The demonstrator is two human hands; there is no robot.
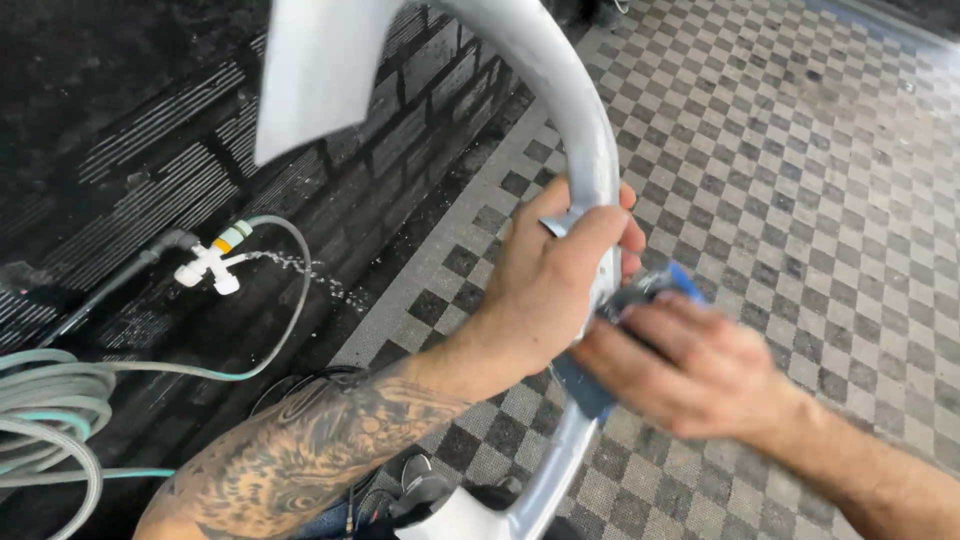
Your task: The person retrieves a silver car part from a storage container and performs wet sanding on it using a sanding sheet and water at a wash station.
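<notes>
Left hand [560, 280] is clamped around the curved grey panel [580, 130], fingers wrapped over its rounded edge and thumb on the near side, holding it steady above the checkered floor [800, 170]. Right hand [690, 365] is closed on a blue pad [585, 385] and presses it flat against the same panel just below the left hand, so the two hands sit almost touching (the right one is blurred). The panel arcs from the top of the view down to the bottom edge, between the person's arms. To the left, well apart from the hands, a coiled grey hose [60, 400] lies by a dark metal grate [150, 130], and its white fitting [205, 265] sprays a thin jet of water.
</notes>
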